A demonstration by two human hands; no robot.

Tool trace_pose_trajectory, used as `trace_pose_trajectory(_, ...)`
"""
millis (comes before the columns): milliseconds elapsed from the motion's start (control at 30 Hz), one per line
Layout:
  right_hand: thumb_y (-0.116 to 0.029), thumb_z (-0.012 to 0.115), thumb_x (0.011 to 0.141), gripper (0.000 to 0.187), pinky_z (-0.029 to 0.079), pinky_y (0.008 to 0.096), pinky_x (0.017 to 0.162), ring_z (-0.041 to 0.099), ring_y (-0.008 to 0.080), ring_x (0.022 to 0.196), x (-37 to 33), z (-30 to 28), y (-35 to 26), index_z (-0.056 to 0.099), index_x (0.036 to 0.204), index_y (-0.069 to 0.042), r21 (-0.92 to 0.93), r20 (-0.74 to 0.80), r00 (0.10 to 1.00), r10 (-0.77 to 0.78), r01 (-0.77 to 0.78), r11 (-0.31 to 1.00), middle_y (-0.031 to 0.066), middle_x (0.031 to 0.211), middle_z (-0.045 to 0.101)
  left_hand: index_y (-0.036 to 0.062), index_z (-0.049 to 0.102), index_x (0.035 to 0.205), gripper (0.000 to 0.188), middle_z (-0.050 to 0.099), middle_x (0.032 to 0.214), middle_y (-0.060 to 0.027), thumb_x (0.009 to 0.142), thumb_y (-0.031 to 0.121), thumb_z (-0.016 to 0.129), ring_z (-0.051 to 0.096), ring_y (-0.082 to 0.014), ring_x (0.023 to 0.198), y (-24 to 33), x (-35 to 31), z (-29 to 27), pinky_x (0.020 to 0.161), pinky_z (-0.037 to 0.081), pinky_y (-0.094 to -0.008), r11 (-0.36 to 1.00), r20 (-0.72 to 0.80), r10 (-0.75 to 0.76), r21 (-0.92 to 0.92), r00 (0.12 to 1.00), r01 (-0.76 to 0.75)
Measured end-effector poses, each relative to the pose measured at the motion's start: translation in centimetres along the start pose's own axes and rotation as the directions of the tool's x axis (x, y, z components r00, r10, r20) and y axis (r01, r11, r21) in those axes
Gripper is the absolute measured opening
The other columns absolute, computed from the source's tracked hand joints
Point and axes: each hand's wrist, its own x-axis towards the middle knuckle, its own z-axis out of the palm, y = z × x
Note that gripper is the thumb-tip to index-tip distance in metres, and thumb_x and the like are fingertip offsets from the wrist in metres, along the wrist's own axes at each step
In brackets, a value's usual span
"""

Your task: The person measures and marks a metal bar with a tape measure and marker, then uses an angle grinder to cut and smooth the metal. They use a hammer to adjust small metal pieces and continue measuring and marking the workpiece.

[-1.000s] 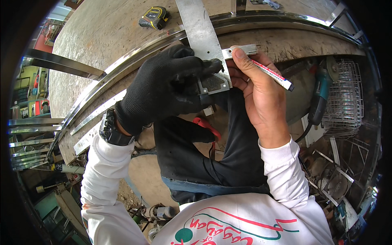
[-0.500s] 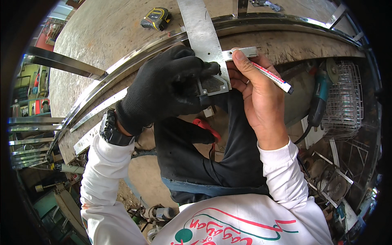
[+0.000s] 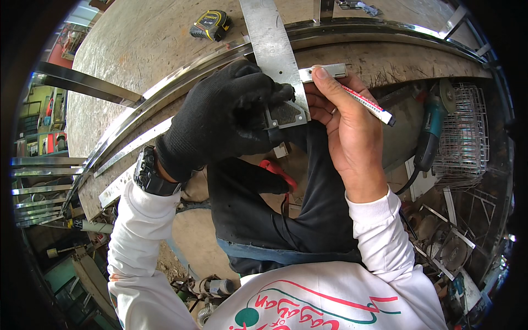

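Note:
My left hand (image 3: 220,113), in a black knit glove, is closed around the stock end of a steel try square (image 3: 269,41). The square's wide blade points away from me over the workbench. My bare right hand (image 3: 355,137) pinches a short piece of metal bar (image 3: 329,72) between thumb and fingers, its left end against the blade's right edge. A white and red marker (image 3: 369,104) with a dark end lies across the same hand, held under the thumb. The bar's part behind the fingers is hidden.
A yellow and black tape measure (image 3: 210,25) rests on the workbench (image 3: 132,49). Long shiny metal tubes (image 3: 203,67) run across the bench's near side. At right lie a teal angle grinder (image 3: 432,124) and a wire basket (image 3: 465,129). Red footwear (image 3: 278,173) shows below.
Almost nothing differs. The right thumb and the metal bar have shifted very slightly; both hands keep their holds.

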Motion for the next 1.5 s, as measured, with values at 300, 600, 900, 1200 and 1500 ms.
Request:
trace_pose_trajectory(300,-0.020,0.078,0.098,0.026,0.061,0.0310,0.079,0.076,0.0200,0.084,0.1,-0.1,0.1,0.068,0.109,0.001,0.009,0.006,1.000,0.008,-0.008,1.000,0.0151,0.097,0.077,-0.0008,0.070,0.104,0.043,0.056,0.089,-0.0046,0.069,0.008,0.094,0.055,-0.0149,0.080,0.1,0.2,0.1,0.076,0.050,-0.0299,0.995,0.055,-0.099,-0.003,0.994,0.100)
trace_pose_trajectory(600,-0.021,0.077,0.099,0.026,0.060,0.0309,0.079,0.076,0.0200,0.085,0.3,-0.2,0.2,0.068,0.109,0.001,0.003,0.016,1.000,-0.004,0.004,1.000,0.0149,0.097,0.077,-0.0004,0.070,0.099,0.041,0.058,0.089,-0.0068,0.070,0.011,0.096,0.058,-0.0173,0.081,0.2,0.3,-0.3,0.077,0.050,-0.0311,0.997,0.066,-0.064,-0.049,0.996,0.067)
trace_pose_trajectory(900,-0.020,0.077,0.098,0.025,0.060,0.0310,0.079,0.076,0.0203,0.085,0.4,-0.2,0.1,0.068,0.109,0.000,0.009,0.012,1.000,-0.005,0.005,1.000,0.0151,0.098,0.077,-0.0004,0.069,0.101,0.041,0.058,0.090,-0.0070,0.071,0.011,0.095,0.059,-0.0186,0.083,-0.2,0.2,-0.1,0.079,0.050,-0.0314,0.999,0.016,0.046,-0.008,0.999,-0.046)
trace_pose_trajectory(1200,-0.021,0.076,0.099,0.025,0.060,0.0311,0.078,0.075,0.0195,0.085,0.1,-0.1,0.0,0.068,0.110,0.000,-0.032,0.009,1.000,-0.012,0.012,0.999,0.0144,0.098,0.076,-0.0009,0.070,0.103,0.045,0.056,0.089,-0.0063,0.070,0.014,0.096,0.056,-0.0170,0.079,-0.4,0.2,0.2,0.073,0.049,-0.0310,1.000,0.008,-0.002,-0.024,1.000,0.002)
trace_pose_trajectory(1500,-0.036,0.063,0.105,0.042,0.060,0.0327,0.075,0.075,0.0218,0.085,0.3,-1.4,0.2,0.067,0.123,0.001,-0.068,-0.112,0.990,-0.088,0.080,0.994,0.0175,0.102,0.075,0.0055,0.075,0.119,0.057,0.063,0.099,-0.0116,0.068,0.021,0.098,0.069,-0.0267,0.084,0.0,0.2,-0.3,0.076,0.057,-0.0367,1.000,0.054,-0.029,0.009,0.998,0.029)
